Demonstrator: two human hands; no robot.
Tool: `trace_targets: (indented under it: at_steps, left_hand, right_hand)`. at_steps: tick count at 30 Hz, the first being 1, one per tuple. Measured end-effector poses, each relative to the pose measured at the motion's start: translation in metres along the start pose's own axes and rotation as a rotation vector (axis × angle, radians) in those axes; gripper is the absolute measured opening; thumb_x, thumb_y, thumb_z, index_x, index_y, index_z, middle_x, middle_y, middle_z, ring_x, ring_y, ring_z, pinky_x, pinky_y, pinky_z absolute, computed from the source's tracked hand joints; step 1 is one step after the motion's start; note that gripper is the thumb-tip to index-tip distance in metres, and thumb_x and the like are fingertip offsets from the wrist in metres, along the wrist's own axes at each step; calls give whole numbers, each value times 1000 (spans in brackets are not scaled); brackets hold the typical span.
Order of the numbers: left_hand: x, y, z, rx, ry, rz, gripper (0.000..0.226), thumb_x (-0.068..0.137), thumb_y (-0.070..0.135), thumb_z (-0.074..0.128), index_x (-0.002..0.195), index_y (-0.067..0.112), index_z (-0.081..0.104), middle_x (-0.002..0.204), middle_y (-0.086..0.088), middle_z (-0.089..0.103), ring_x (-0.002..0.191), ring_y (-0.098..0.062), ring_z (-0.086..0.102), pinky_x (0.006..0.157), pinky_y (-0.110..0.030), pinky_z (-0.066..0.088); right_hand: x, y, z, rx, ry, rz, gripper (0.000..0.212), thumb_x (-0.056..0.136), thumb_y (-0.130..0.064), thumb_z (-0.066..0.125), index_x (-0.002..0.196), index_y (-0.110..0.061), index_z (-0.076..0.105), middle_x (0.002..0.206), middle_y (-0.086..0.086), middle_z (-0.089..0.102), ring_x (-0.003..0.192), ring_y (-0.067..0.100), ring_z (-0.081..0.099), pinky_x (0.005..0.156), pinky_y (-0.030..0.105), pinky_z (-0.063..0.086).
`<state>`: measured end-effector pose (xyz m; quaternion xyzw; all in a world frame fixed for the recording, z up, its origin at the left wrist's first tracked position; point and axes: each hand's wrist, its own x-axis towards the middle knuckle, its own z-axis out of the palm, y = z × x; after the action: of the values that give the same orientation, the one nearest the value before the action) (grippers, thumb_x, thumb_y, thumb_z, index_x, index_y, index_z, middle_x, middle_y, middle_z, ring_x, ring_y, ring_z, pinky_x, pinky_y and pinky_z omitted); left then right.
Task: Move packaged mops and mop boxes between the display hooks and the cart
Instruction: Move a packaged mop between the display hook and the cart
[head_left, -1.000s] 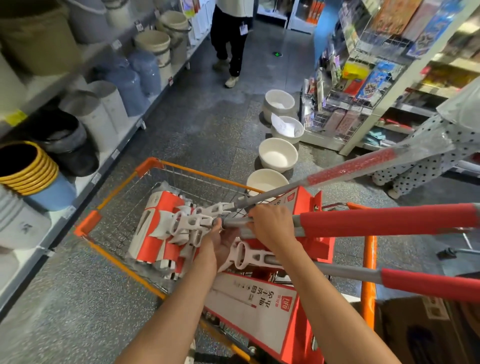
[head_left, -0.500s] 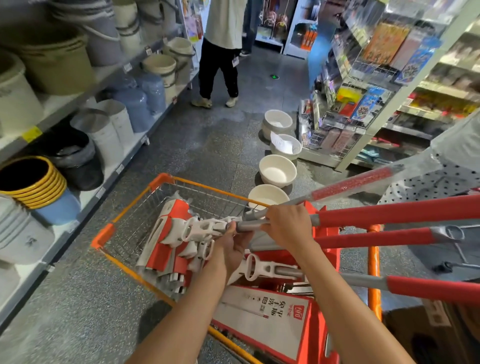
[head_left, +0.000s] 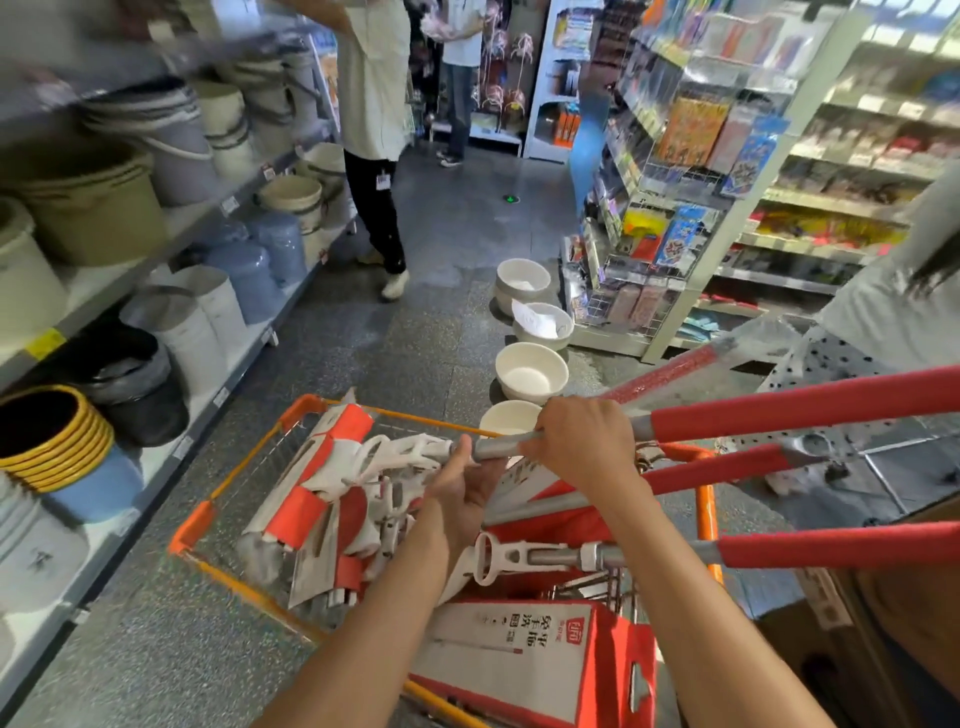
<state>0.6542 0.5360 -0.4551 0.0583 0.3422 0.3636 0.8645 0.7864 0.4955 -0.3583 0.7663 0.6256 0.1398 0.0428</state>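
At frame centre, right hand (head_left: 579, 441) grips the top mop handle (head_left: 779, 408); left hand (head_left: 460, 496) curls beneath its grey shaft. Four red-gripped mops cross the orange cart (head_left: 228, 501), one mop box (head_left: 524, 660) lower centre.

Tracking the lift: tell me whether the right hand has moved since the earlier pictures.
Yes. The right hand, gripping a mop shaft, has risen: earlier below the cart's orange far rim, it now overlaps it.
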Motion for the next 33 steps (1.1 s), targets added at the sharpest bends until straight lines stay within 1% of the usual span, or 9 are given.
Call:
trace_targets:
  at_steps: [3,7,9,13,19,23,28,31,33]
  left_hand:
    - [-13,2,20,-4,-10,10,45,104,31,51,108,-11,66,102,-28,73,89,-27,75,70,-34,63]
    - [-31,10,46,7,11,135,24,100,21,59,95,-2,62,82,-21,74,69,-24,75,74,-35,62]
    - [-40,15,60,19,19,165,22,101,19,59,92,-1,60,73,-19,73,61,-23,74,64,-33,63]
    - [-61,28,78,31,-4,283,22,100,20,59,99,-2,57,74,-19,73,60,-23,74,49,-31,59]
    - [-98,51,84,3,-10,483,24,101,27,58,102,3,57,71,-14,74,66,-25,75,50,-34,60]
    - [-127,69,77,21,29,583,21,101,25,57,106,4,55,85,-19,72,67,-28,75,51,-36,60]
    - [-164,89,56,68,99,698,15,105,22,50,109,8,54,102,-15,63,94,-28,65,70,-47,59]
    - [-185,103,39,29,127,785,14,105,17,49,109,7,56,93,-14,67,83,-24,69,59,-38,62]
    - [-198,114,26,38,147,846,14,105,17,49,107,7,58,85,-12,73,73,-20,75,65,-41,64]
  right_hand:
    - [-3,11,-17,9,56,15,45,83,-62,63,85,-18,70,85,4,72,79,26,70,60,29,32]
    - [-6,27,-41,67,88,39,48,81,-70,60,80,-24,71,73,-1,64,70,23,63,58,29,29]
    - [-7,33,-52,63,143,43,49,81,-70,60,74,-23,70,64,-2,57,62,22,55,54,29,26]
    - [-8,41,-74,155,194,35,46,79,-67,60,75,-24,74,69,0,67,68,25,65,55,29,30]
    - [-8,37,-102,285,223,-40,42,82,-70,57,87,-34,78,78,-4,70,72,22,63,58,30,38]
    - [-9,18,-117,406,242,-108,36,82,-69,61,95,-40,77,79,-6,72,75,20,66,60,29,42]
    - [-15,-16,-126,480,324,-254,41,86,-68,60,125,-55,61,97,-10,76,89,18,70,65,30,43]
    - [-19,-39,-132,504,355,-344,37,88,-62,61,126,-59,58,99,-13,76,89,17,70,64,29,43]
    - [-22,-56,-137,530,348,-399,34,90,-59,61,124,-60,59,95,-14,75,87,16,70,61,29,40]
